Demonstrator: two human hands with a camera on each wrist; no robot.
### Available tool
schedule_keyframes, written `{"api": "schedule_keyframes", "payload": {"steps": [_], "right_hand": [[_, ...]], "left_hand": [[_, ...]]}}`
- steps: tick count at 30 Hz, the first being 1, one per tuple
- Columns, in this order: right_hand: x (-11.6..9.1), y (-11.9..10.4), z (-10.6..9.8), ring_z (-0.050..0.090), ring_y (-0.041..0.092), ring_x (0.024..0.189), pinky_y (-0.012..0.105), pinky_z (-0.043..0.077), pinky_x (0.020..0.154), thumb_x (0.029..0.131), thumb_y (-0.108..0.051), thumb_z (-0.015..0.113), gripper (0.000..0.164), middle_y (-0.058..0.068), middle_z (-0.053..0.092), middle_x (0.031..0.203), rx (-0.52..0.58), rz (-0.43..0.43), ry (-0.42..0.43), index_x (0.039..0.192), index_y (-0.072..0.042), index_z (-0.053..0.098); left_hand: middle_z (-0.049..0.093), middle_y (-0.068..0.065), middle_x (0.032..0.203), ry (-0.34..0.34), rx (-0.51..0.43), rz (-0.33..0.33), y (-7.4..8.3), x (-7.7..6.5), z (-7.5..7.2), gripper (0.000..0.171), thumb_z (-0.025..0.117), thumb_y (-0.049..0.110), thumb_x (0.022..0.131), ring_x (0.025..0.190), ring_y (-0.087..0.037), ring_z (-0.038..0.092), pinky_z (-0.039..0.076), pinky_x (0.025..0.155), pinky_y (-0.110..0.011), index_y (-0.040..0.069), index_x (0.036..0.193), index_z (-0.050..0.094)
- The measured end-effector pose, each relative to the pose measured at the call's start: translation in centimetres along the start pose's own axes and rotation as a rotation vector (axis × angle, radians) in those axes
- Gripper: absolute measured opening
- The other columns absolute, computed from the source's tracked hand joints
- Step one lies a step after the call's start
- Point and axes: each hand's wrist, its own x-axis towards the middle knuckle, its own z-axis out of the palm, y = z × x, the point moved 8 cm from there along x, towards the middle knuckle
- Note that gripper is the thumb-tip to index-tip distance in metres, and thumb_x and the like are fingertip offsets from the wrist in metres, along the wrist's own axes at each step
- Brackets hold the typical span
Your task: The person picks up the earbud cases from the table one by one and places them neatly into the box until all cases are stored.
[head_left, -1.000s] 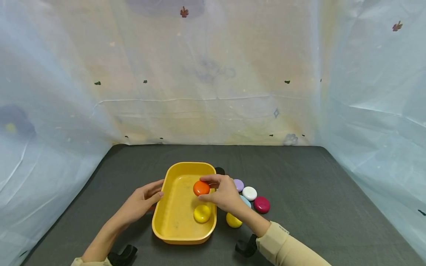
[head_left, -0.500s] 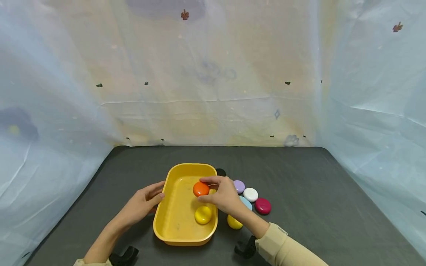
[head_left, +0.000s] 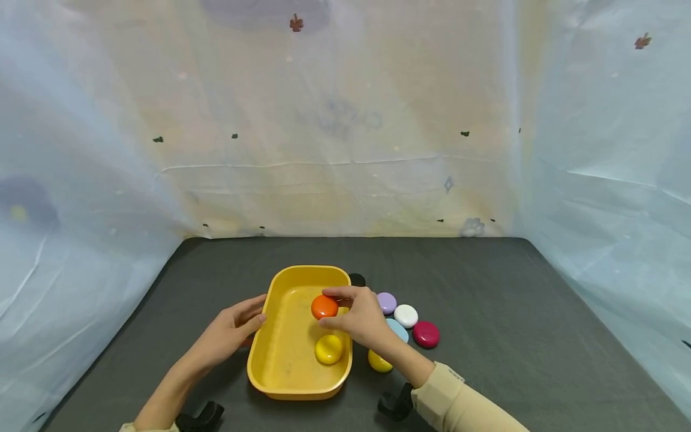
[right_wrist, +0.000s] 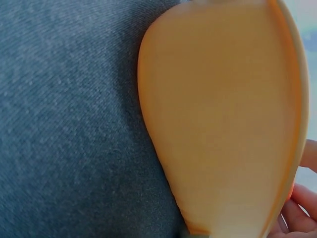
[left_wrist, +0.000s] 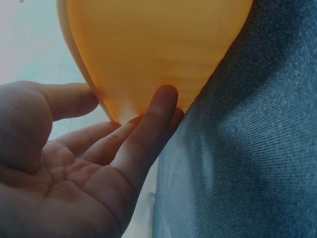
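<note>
A yellow rectangular tray (head_left: 291, 360) stands on the dark cloth, between my hands in the head view. My left hand (head_left: 229, 330) holds its left side, thumb at the rim and fingers against the outer wall; the left wrist view shows these fingers (left_wrist: 148, 129) on the wall. My right hand (head_left: 364, 315) reaches over the right rim and pinches a glossy orange disc (head_left: 324, 307) between thumb and fingers, above the tray floor. A yellow disc (head_left: 329, 349) lies inside the tray near its right wall. The right wrist view shows mostly the tray's outer wall (right_wrist: 223, 109).
Right of the tray lie a purple disc (head_left: 386, 303), a white disc (head_left: 405, 316), a crimson disc (head_left: 426, 334), a light blue disc (head_left: 397, 330) and another yellow disc (head_left: 380, 361), partly behind my right hand. A black round piece (head_left: 357, 279) sits by the tray's far right corner.
The orange disc and my right hand have shifted very slightly left. My left hand keeps its place on the tray, and the other discs have not moved.
</note>
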Motion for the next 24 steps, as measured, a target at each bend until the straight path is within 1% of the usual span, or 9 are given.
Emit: {"api": "schedule_keyframes", "payload": {"steps": [10,16,20,24], "right_hand": [[-0.09,-0.06,0.08,0.066,0.016,0.096,0.041,0.054,0.088,0.075,-0.013,0.088,0.050,-0.001,0.069,0.112,0.002,0.027,0.010,0.120,-0.005,0.071],[-0.18,0.00,0.07,0.066,0.013,0.094,0.037,0.055,0.087,0.075,-0.013,0.088,0.048,-0.002,0.069,0.111,0.012,0.031,0.013,0.120,-0.008,0.071],[-0.13,-0.13,-0.04,0.067,0.017,0.099,0.037,0.054,0.088,0.075,-0.013,0.088,0.049,0.001,0.069,0.112,0.032,0.029,0.018,0.120,-0.006,0.070],[-0.19,-0.03,-0.24,0.065,0.026,0.105,0.040,0.053,0.091,0.075,-0.014,0.088,0.050,0.003,0.069,0.113,0.046,0.045,0.029,0.121,-0.005,0.069]], "left_hand": [[0.047,-0.021,0.144,-0.008,-0.020,0.001,0.01,-0.03,0.01,0.060,0.058,0.024,0.101,0.120,-0.034,0.057,0.057,0.081,-0.043,0.007,0.153,0.034],[0.046,-0.022,0.144,-0.023,-0.042,0.012,-0.08,-0.11,0.16,0.059,0.058,0.022,0.102,0.119,-0.034,0.057,0.057,0.081,-0.043,0.006,0.153,0.033],[0.047,-0.021,0.144,-0.017,-0.033,0.015,-0.04,-0.10,0.09,0.059,0.058,0.023,0.101,0.118,-0.034,0.058,0.057,0.080,-0.043,0.006,0.153,0.033],[0.048,-0.021,0.144,-0.012,-0.023,0.017,-0.03,-0.05,0.03,0.059,0.058,0.022,0.101,0.118,-0.033,0.058,0.057,0.080,-0.043,0.007,0.153,0.034]]}}
